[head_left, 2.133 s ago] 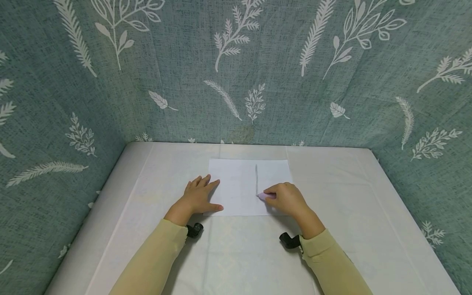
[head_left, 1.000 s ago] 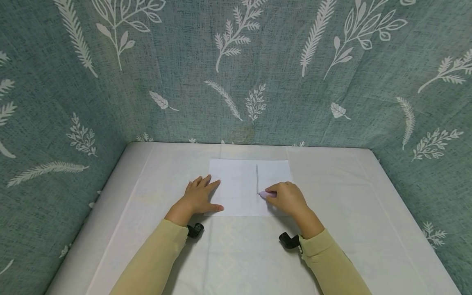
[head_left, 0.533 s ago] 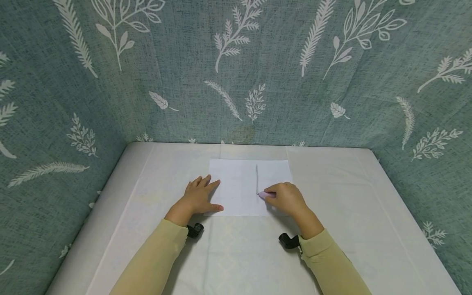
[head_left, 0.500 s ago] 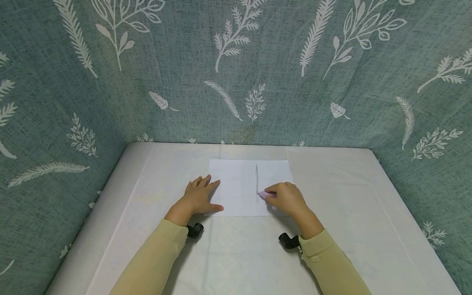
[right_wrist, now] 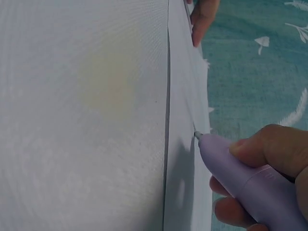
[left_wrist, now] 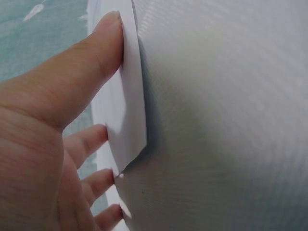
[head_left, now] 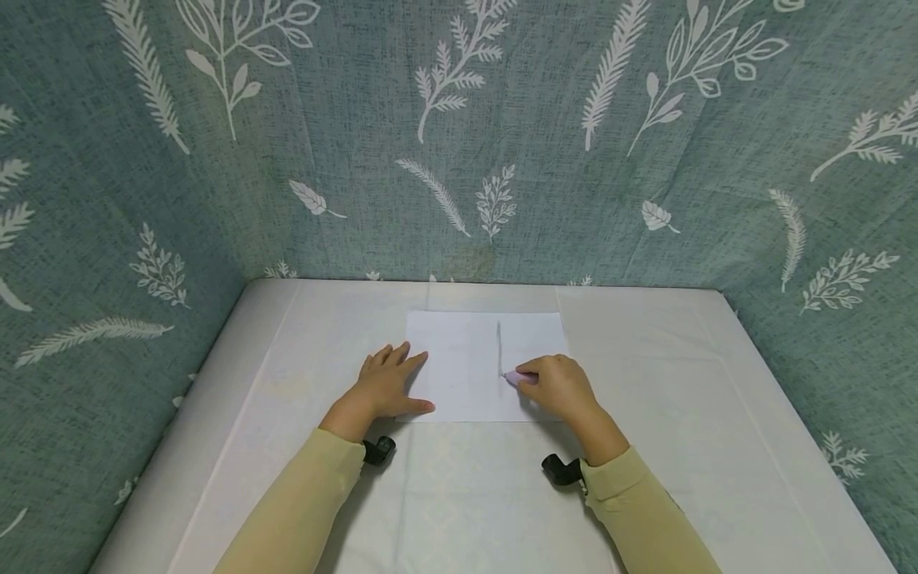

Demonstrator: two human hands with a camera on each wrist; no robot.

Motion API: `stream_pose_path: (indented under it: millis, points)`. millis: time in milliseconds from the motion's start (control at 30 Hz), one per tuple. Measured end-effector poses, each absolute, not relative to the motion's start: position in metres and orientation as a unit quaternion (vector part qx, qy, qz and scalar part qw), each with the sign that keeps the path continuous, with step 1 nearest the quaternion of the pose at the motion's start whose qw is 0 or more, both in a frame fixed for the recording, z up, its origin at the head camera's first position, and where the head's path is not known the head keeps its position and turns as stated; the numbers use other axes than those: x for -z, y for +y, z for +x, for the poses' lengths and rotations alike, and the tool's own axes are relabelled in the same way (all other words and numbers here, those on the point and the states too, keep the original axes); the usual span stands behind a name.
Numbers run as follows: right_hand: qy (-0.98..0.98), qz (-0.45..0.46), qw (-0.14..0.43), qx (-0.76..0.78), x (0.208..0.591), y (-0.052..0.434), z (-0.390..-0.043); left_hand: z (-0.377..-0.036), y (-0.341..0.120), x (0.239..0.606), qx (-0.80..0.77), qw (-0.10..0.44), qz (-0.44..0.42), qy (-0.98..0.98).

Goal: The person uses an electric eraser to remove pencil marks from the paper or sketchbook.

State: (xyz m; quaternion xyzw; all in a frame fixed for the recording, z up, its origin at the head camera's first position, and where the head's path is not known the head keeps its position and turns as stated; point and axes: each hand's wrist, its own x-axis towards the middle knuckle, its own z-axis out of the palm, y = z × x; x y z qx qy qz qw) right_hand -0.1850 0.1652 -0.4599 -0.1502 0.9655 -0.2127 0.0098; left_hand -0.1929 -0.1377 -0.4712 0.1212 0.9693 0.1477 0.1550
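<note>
A white sheet of paper (head_left: 459, 343) lies on the cloth-covered table, with one straight grey line (head_left: 499, 347) running down its right half. My left hand (head_left: 383, 383) rests flat with fingers spread over the paper's left edge; in the left wrist view, thumb and fingertips touch the sheet (left_wrist: 127, 96). My right hand (head_left: 562, 388) pinches a chunky lavender pen (right_wrist: 240, 175) between thumb and fingers. The pen's narrow grey tip (right_wrist: 198, 135) is at the lower end of the line, touching or very near the paper.
A white cloth (head_left: 459, 494) covers the table around the sheet. Teal curtains with white leaf prints (head_left: 358, 119) rise behind it and along both sides. Black wrist cameras (head_left: 562, 470) stick out below the sleeves.
The pen tip has shifted very slightly, up and a little to the right, over the last two seconds. My left hand and the paper have stayed in place.
</note>
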Motion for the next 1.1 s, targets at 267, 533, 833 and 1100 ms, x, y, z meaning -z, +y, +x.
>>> stream_pose_path:
  millis: [267,533,833,1100]
  points:
    - [0.962,-0.166,0.010,0.216,0.4619,0.1646,-0.1865,-0.1927,-0.1368,0.4714,-0.145,0.148,0.117,0.971]
    - [0.960,-0.173,0.008,0.221,0.4610,0.1641,-0.1856,-0.1922,-0.1363,0.4707,-0.146,0.148,0.118,0.971]
    - [0.967,-0.152,0.002,0.206,0.4593,0.1651,-0.1855,-0.1912,-0.1367,0.4688,-0.151,0.155,0.121,0.969]
    - [0.962,-0.170,-0.005,0.213,0.4606,0.1645,-0.1858,-0.1908,-0.1382,0.4708,-0.149,0.152,0.129,0.969]
